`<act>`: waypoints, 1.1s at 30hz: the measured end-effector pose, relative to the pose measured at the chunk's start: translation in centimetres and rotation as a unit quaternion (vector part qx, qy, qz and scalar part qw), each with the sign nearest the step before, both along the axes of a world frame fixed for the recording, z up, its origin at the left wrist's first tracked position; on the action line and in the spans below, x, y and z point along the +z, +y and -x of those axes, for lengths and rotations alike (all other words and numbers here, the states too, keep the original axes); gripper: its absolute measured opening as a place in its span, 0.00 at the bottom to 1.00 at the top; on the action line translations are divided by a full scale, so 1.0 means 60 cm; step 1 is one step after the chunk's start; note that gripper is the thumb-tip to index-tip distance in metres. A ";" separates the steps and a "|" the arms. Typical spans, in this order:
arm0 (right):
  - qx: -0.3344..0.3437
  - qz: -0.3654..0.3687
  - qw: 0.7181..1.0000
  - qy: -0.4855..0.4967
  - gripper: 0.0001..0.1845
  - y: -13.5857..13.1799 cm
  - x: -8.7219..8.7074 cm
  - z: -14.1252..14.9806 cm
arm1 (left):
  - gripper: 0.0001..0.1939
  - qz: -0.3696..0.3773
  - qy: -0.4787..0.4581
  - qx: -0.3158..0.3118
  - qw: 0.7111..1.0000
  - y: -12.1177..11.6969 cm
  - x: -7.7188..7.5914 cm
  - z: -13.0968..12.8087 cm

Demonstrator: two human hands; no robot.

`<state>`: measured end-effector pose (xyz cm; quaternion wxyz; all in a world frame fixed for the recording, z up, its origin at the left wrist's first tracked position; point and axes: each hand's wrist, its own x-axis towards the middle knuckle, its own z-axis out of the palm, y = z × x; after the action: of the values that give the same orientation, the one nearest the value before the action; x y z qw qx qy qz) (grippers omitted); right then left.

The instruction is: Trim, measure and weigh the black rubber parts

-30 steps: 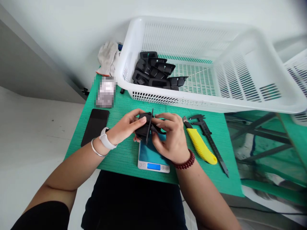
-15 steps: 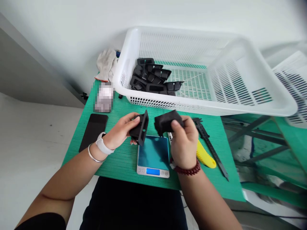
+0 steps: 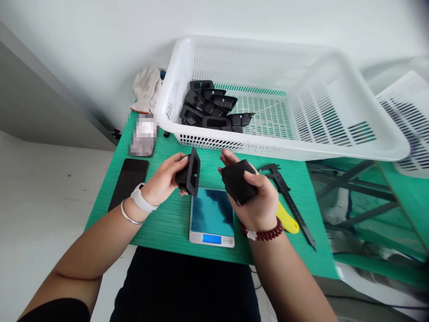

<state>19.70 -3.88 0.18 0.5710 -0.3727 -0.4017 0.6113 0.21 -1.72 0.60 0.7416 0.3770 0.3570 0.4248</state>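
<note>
My left hand point(image 3: 164, 176) is closed on a black plastic part with a rectangular flanged frame point(image 3: 193, 172), held upright just past the scale's left edge. In my right hand point(image 3: 259, 197) lies a black block-like piece point(image 3: 239, 180), pinned by the thumb, with the other fingers under and behind it. I cannot make out its exact kind. The two pieces are apart. Below and between the hands sits a small digital scale point(image 3: 212, 214) with a blue-lit display. A yellow-handled tool point(image 3: 287, 219) is partly hidden behind my right hand.
A white plastic basket point(image 3: 284, 150) stands at the back, with several black parts point(image 3: 209, 105) heaped at its left. Black calipers point(image 3: 293, 203) lie on the right. At the left are a dark phone-like slab point(image 3: 129, 181), a pixelated item point(image 3: 143, 135) and work gloves point(image 3: 146, 87).
My right hand has turned palm-up, so the black piece now shows a broader face. My left hand has shifted slightly left and up with its part.
</note>
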 end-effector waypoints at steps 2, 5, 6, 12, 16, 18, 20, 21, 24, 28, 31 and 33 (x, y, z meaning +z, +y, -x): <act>0.014 -0.017 1.000 -0.010 0.21 -0.002 0.003 0.000 | 0.15 -0.001 0.003 -0.004 1.000 -0.001 0.002 -0.001; 0.027 -0.010 0.999 0.018 0.13 -0.004 0.008 0.002 | 0.15 -0.007 0.016 -0.007 1.000 -0.002 0.002 -0.002; 0.029 -0.005 0.999 0.030 0.10 -0.004 0.009 0.003 | 0.15 -0.010 0.021 -0.008 1.000 -0.002 0.001 -0.002; 0.016 -0.009 1.000 0.021 0.09 -0.005 0.000 0.008 | 0.16 -0.027 0.036 -0.005 0.999 -0.003 -0.003 -0.002; -0.022 -0.056 0.994 -0.092 0.06 -0.008 -0.008 0.010 | 0.16 -0.031 0.032 -0.009 0.999 -0.004 -0.004 -0.003; -0.043 -0.112 0.980 -0.160 0.04 -0.009 -0.006 0.010 | 0.16 -0.037 0.034 -0.008 0.999 -0.004 -0.004 -0.003; -0.072 -0.172 0.954 -0.233 0.05 -0.009 -0.002 0.012 | 0.16 -0.045 0.040 -0.006 0.998 -0.004 -0.005 -0.004; -0.090 -0.201 0.936 -0.275 0.07 -0.010 0.000 0.013 | 0.16 -0.048 0.045 -0.004 0.998 -0.004 -0.005 -0.004; -0.147 -0.305 0.858 -0.388 0.13 -0.013 0.002 0.016 | 0.17 -0.056 0.063 -0.005 0.996 -0.006 -0.007 -0.005; -0.169 -0.411 0.769 -0.460 0.20 -0.016 -0.006 0.017 | 0.19 -0.074 0.084 -0.018 0.994 -0.008 -0.010 -0.005; -0.181 -0.419 0.751 -0.476 0.20 -0.014 -0.011 0.017 | 0.20 -0.083 0.091 -0.015 0.992 -0.009 -0.012 -0.005; -0.186 -0.417 0.747 -0.483 0.18 -0.012 -0.013 0.017 | 0.21 -0.086 0.092 -0.011 0.992 -0.010 -0.011 -0.004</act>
<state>18.68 -4.59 -0.57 0.5015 -0.4106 -0.7616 0.0029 0.44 -2.35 -0.07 0.6748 0.4809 0.3815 0.4096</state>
